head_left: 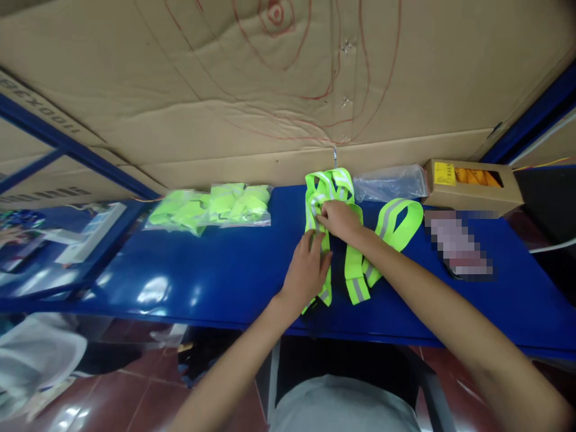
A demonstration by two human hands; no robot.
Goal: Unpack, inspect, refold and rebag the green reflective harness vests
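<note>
A neon yellow-green strap with a grey reflective stripe [330,185] lies in folded loops on the blue table, below a small metal hook at the cardboard wall. My right hand [341,221] is closed on the upper part of this strap, fingertips pinched at its folds. My left hand [306,268] is on the strap's lower length, its fingers curled around the band. More of the same banding [398,225] forms a loop to the right, partly under my right forearm, with a free end toward the table's front.
Two clear bags of folded neon straps [240,204] lie at the back left of the blue table [216,264]. An empty-looking plastic bag [391,185], an open cardboard box [472,185] and a pixelated phone-like object [461,245] are right. Another person's hand [11,236] shows far left.
</note>
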